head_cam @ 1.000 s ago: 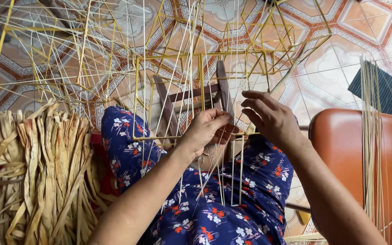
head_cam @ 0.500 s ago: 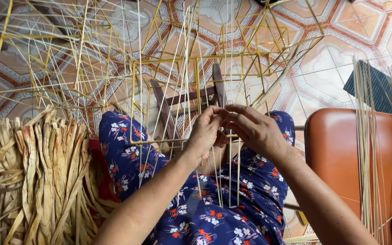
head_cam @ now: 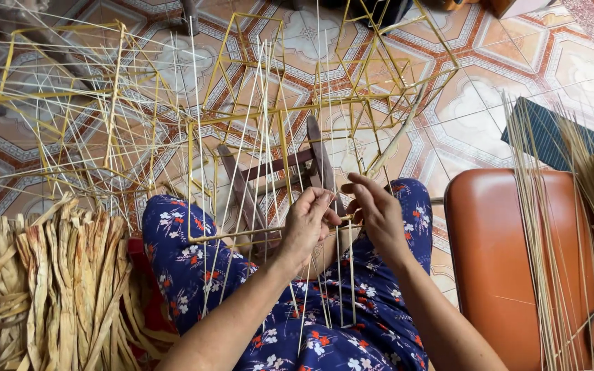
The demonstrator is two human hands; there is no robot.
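Left hand (head_cam: 305, 223) and right hand (head_cam: 377, 213) pinch frame's (head_cam: 242, 117) near edge.

- A brown leather seat (head_cam: 496, 275) stands on the patterned tile floor (head_cam: 489, 110).
- Loose pale sticks (head_cam: 544, 261) lie across the seat.
- Far left of the seat: dried flat leaf strips (head_cam: 56, 288).

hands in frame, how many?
2. The left hand and right hand meet at the centre on a horizontal strip of the yellow stick frame, over the lap. No other hands show.
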